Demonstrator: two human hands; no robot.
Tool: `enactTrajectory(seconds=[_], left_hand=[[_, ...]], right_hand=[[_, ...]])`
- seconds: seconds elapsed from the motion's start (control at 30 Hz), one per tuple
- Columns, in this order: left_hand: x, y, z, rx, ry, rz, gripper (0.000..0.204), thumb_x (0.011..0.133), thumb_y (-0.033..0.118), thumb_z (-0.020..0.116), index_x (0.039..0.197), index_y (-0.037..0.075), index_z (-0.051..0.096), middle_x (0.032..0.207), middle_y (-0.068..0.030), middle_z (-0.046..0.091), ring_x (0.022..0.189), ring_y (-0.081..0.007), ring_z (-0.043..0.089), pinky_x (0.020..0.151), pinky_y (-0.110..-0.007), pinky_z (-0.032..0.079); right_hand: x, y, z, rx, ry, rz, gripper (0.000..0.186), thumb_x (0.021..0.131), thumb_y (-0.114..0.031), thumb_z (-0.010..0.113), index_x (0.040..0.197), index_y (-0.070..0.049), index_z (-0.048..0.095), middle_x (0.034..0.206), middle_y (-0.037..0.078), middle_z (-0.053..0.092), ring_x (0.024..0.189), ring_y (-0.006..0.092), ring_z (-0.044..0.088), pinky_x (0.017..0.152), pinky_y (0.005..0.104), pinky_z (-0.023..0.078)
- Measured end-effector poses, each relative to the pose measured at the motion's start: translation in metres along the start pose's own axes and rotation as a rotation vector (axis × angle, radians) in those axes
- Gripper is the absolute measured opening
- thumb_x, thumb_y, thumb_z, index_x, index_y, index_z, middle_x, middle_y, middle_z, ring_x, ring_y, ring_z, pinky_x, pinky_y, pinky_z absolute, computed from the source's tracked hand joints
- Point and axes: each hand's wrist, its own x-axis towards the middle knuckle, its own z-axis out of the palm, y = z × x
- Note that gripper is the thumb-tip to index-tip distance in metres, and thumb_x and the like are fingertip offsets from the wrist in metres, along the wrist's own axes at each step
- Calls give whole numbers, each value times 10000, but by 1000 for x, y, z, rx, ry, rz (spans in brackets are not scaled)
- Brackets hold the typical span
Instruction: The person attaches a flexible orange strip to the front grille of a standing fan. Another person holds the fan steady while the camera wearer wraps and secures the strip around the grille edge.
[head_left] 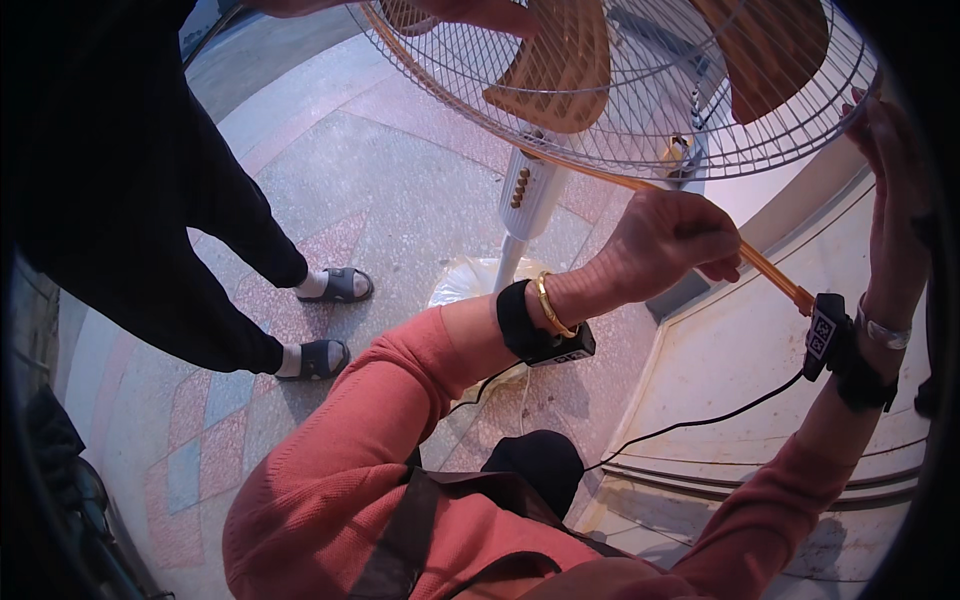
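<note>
The wire fan cage [745, 172] is holding big brown blades [570, 85], its top running out of frame. The left hand [675, 240] is pinching an orange strip [775, 268] that's following the cage's near rim, then sticking out toward the black wrist box [824, 335]. The right hand [888, 170] is sitting at the rim's right edge, but shadow's covering it, so can't tell how it's gripping. A plastic bag [462, 280] is bunching around the white stand [515, 250], half hiding behind the left arm [470, 335]; tiled floor [410, 170] is stretching from there to another person's sandals [349, 284].
</note>
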Motion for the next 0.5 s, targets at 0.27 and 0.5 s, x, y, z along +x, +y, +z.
enactTrajectory(seconds=[0.27, 0.5], left_hand=[[11, 4, 7, -18, 67, 21, 125, 892, 14, 577, 966, -81, 612, 838, -176, 686, 775, -237, 704, 713, -295, 594], [9, 6, 14, -47, 137, 15, 163, 902, 43, 573, 1000, -82, 609, 864, -192, 681, 803, -249, 700, 731, -321, 594]], right_hand=[[-5, 10, -6, -284, -107, 10, 428, 855, -94, 639, 1232, -171, 452, 1136, 108, 588, 990, 236, 621, 751, 273, 571], [-18, 14, 4, 365, 71, 384, 245, 857, -149, 672, 1081, -61, 625, 973, 106, 688, 915, 206, 682, 835, 321, 547]])
